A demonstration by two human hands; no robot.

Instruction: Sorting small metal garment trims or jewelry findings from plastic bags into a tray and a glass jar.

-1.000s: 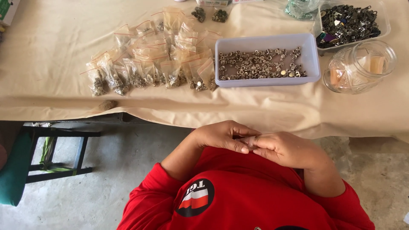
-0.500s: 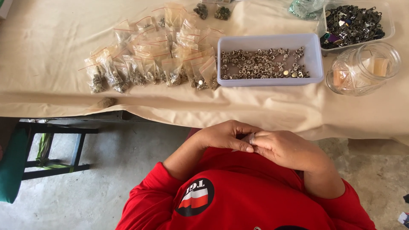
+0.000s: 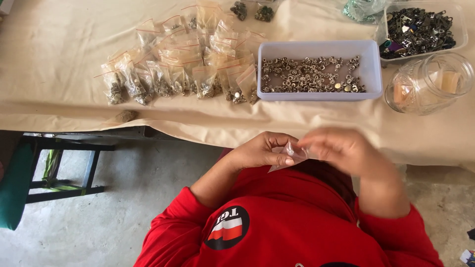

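Holding a small clear bag (image 3: 289,157) between us, we have both hands just off the near edge of the table (image 3: 59,59), above the red shirt (image 3: 297,222). Our left hand (image 3: 260,151) has its fingers curled shut, thumb and forefinger pinching the bag's lower left side; our right hand (image 3: 341,148) is blurred with motion, and its fingertips seem closed on the bag's top edge, though we cannot tell the exact grip. A second ago the two hands were pressed together lower against the shirt, with no bag showing between them; now they have risen and parted a little, and the bag is out in the gap between the fingertips (whether anything is inside it we cannot make out). We judge that the work has passed from fumbling with something hidden in the palms to handling an opened-out bag. Beyond the fingers, straight ahead on the table, stands a pale tray (image 3: 368,74) of small metal snaps (image 3: 309,74). Ahead and left of the left fingers lies a spread of filled bags (image 3: 183,64), each with a red strip at its mouth. Ahead and right of the right fingers sits a clear jar (image 3: 428,81) on its side, and past it a second tray of dark metal parts (image 3: 418,27). Far left of the fingers, below the table, is a dark stool (image 3: 64,168).
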